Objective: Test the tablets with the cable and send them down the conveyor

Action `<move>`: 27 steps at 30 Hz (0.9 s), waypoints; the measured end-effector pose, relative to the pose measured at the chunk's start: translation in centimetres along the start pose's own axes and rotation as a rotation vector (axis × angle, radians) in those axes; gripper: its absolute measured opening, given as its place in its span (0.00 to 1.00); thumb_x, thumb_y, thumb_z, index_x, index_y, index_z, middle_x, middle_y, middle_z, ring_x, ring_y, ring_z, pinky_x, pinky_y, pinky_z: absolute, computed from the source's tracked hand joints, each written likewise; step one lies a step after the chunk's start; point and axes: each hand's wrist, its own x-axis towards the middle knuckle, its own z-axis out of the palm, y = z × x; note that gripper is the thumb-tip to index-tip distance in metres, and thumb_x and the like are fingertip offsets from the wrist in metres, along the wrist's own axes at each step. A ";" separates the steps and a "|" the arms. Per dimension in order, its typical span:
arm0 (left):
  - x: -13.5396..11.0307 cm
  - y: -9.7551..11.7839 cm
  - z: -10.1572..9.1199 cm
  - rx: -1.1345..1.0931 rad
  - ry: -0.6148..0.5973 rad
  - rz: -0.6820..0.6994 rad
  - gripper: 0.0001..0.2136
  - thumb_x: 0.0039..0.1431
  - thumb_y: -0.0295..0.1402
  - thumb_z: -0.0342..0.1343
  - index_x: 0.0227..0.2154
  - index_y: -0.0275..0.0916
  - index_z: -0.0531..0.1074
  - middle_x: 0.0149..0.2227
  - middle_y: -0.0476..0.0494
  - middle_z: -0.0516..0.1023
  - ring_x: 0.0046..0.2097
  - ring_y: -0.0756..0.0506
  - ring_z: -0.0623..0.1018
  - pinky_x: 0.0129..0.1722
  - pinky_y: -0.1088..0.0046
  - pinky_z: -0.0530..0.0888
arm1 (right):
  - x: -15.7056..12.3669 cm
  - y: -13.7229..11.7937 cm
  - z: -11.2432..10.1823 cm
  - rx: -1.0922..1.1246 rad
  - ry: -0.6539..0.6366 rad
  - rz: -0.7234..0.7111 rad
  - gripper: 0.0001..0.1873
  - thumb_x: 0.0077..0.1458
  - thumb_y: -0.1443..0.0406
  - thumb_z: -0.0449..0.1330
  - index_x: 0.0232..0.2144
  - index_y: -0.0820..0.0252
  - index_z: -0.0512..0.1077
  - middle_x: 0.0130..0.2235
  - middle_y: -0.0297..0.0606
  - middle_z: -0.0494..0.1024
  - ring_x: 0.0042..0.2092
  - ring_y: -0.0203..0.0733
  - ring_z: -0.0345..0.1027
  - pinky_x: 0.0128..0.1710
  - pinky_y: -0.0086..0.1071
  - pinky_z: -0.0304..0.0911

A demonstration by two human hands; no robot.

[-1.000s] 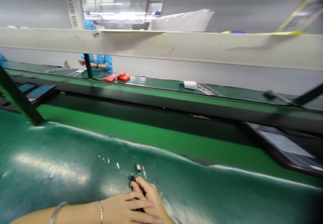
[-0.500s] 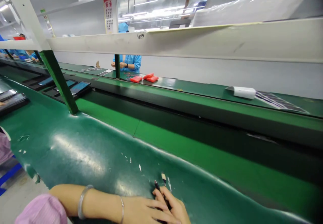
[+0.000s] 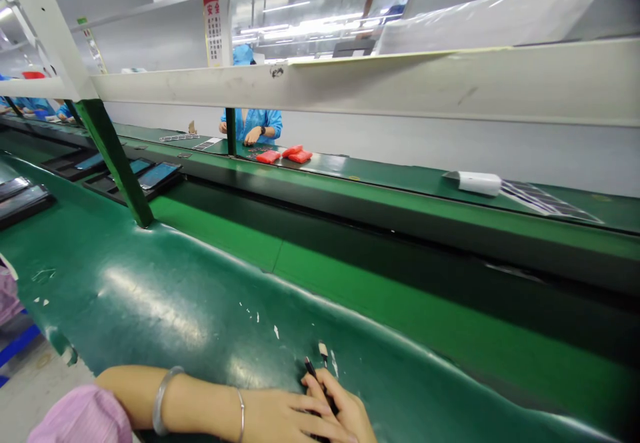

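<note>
My left hand (image 3: 285, 416) comes in from the left, two bracelets on its arm, and rests with fingers stretched out over my right hand. My right hand (image 3: 350, 413) is closed round a slim black pen-like tool (image 3: 311, 367) whose tip points up and away. Beside that tip is a small white-ended piece on a dark stem (image 3: 323, 350); whether it is held or just lies there I cannot tell. Both hands are low in the picture at the near side of the green work surface (image 3: 200, 296). The lower parts of the hands are cut off by the frame.
Beyond the surface runs a green conveyor belt (image 3: 320, 283). Black trays with screen-like panels (image 3: 160, 175) sit at the left, near a green post (image 3: 117, 163). Across the line, a co-worker in blue (image 3: 253, 126) sits near red packets (image 3: 297, 155). A white roll (image 3: 479, 183) lies farther right.
My hands stay in the same pose. The belt's seam has shifted slightly to the right. The co-worker across has lowered one hand to the table.
</note>
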 end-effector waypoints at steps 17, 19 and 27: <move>0.0 0.4 1.9 -0.075 0.028 0.053 0.21 0.69 0.33 0.40 0.55 0.54 0.76 0.64 0.68 0.65 0.69 0.46 0.59 0.68 0.69 0.61 | -0.1 0.5 -0.2 -0.003 -0.053 0.022 0.26 0.60 0.41 0.53 0.26 0.56 0.69 0.23 0.32 0.70 0.25 0.38 0.62 0.25 0.25 0.62; -0.1 0.4 1.8 -0.074 0.027 0.043 0.21 0.69 0.34 0.41 0.55 0.56 0.75 0.64 0.69 0.65 0.70 0.46 0.59 0.68 0.69 0.61 | -0.1 0.5 -0.3 -0.007 -0.048 0.017 0.27 0.60 0.41 0.54 0.26 0.56 0.69 0.23 0.32 0.70 0.25 0.38 0.62 0.25 0.25 0.63; 0.0 0.2 1.3 -0.064 0.010 0.042 0.22 0.70 0.35 0.39 0.58 0.59 0.72 0.64 0.70 0.64 0.70 0.45 0.56 0.69 0.68 0.59 | -0.1 0.5 -0.2 -0.019 -0.050 0.012 0.28 0.60 0.40 0.52 0.26 0.56 0.70 0.24 0.33 0.71 0.25 0.38 0.64 0.26 0.25 0.63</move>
